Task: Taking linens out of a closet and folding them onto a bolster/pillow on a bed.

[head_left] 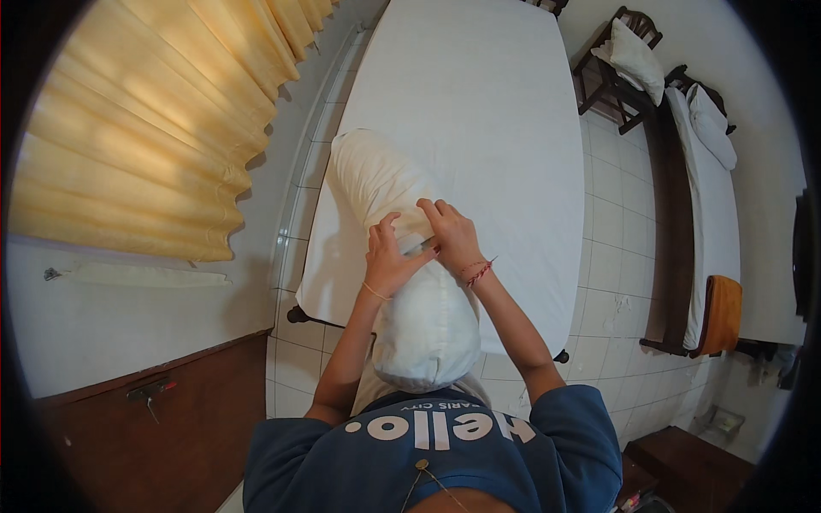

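Observation:
A long bolster lies between my body and the bed; its near end (426, 327) is pale white and rests against my shirt. A cream fabric cover (375, 170) wraps its far part, which lies on the white-sheeted bed (474, 109). At the cover's opening, my left hand (389, 256) holds the edge, thumb inward and fingers on the fabric. On the other side of the opening, my right hand (451, 236) grips the edge, its thumb near my left thumb. A small dark gap shows between the thumbs.
A yellow curtain (160, 128) hangs at the left above a brown wooden door (147, 442). Right of the bed, a wooden chair (612, 80) holds pillows. Farther right stands a narrow bed (712, 218) with a pillow (710, 128) and an orange folded cloth (721, 314). Tiled floor (606, 256) lies between the beds.

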A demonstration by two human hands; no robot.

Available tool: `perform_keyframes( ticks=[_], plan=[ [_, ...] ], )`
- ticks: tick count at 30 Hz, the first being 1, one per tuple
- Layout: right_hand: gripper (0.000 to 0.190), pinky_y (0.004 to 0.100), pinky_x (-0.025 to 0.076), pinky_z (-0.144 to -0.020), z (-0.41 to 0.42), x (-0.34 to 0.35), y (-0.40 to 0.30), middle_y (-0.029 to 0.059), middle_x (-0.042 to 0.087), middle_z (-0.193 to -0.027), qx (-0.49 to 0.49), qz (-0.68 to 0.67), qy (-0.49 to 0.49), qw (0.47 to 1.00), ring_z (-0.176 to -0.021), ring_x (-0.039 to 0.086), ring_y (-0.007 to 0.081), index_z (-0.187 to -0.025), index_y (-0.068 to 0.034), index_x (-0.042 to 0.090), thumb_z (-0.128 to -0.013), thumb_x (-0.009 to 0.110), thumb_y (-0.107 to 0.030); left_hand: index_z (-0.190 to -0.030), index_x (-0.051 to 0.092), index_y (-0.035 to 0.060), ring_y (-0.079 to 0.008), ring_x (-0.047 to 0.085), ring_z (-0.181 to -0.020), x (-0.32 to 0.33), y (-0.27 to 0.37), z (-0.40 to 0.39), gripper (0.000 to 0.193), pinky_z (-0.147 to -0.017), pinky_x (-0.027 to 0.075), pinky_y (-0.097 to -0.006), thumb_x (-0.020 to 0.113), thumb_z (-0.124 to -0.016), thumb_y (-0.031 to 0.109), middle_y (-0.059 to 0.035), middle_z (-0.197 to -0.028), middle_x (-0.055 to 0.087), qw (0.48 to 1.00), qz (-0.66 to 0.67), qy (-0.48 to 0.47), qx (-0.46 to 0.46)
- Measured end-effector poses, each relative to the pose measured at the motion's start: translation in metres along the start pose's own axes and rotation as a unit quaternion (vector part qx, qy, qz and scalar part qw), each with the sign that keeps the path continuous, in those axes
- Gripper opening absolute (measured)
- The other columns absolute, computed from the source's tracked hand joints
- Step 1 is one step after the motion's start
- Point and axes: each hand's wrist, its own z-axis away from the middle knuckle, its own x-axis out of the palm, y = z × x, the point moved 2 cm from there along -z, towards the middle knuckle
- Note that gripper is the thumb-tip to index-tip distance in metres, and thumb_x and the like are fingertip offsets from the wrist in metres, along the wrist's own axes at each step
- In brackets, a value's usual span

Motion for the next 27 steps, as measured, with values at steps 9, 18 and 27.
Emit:
perform_keyframes(
  ticks=[9,18,27],
  plan=[
    [0.042,0.0320,0.047,-0.052,0.008,0.016,-0.003,0.0064,0.053,-0.080,0.007,-0.029,-0.003,1.000,-0.073,0.057,0.0227,-0.098,-0.011,0.051,-0.060,0.056,0.006,-0.092,0.050,0.0051,-0.0305,0.054,-0.083,0.009,-0.035,0.010,0.043,-0.071,0.044,-0.0377,0.068,-0.064,0.032,-0.0151,-0.088,0.055,0.988,-0.115,-0.083,-0.053],
    [0.049,0.0355,0.031,-0.068,0.042,0.070,0.030,0.0040,0.051,-0.095,0.089,0.102,0.055,0.989,-0.085,0.049,0.0192,-0.109,-0.012,0.048,-0.062,0.063,-0.008,-0.068,0.053,0.0025,-0.0335,0.057,-0.060,-0.010,-0.046,0.028,0.020,-0.055,0.045,-0.0395,0.062,-0.066,0.019,-0.0157,-0.065,0.058,0.983,-0.172,0.044,0.041],
    [0.059,0.0405,0.038,-0.069,0.090,0.089,0.104,0.0075,0.052,-0.093,0.184,0.028,0.003,0.983,-0.087,0.051,0.0245,-0.116,-0.009,0.040,-0.063,0.065,-0.008,-0.068,0.050,0.0023,-0.0333,0.053,-0.059,0.000,-0.040,0.040,0.016,-0.054,0.043,-0.0399,0.058,-0.066,0.016,-0.0139,-0.066,0.055,0.971,-0.179,0.092,0.127]
  ],
)
